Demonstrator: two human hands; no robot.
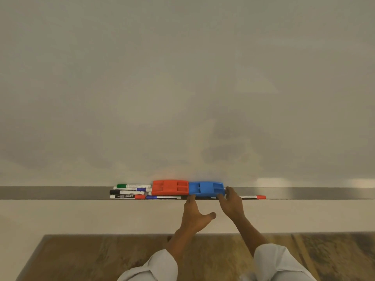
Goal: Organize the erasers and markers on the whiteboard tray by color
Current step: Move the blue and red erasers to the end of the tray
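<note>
- Blue eraser (206,190) lies on the whiteboard tray (60,192), long side along the tray, touching the red eraser (170,187) on its left.
- Both hands reach up to it from below.
- Left hand (193,217) is open, fingertips at the eraser's near left corner.
- Right hand (232,203) curls around its right end, touching it, not yet lifting.
- Markers lie left of the erasers; one red marker (252,197) lies to the right.

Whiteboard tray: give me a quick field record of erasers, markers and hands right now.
erasers: red eraser and blue eraser side by side, touching
markers left: green-capped marker, black-capped marker, others beside them
marker right: red-capped marker, apart from the rest
left hand: fingertips at blue eraser's front left corner
right hand: fingers on blue eraser's right end
tray: grey ledge
</note>
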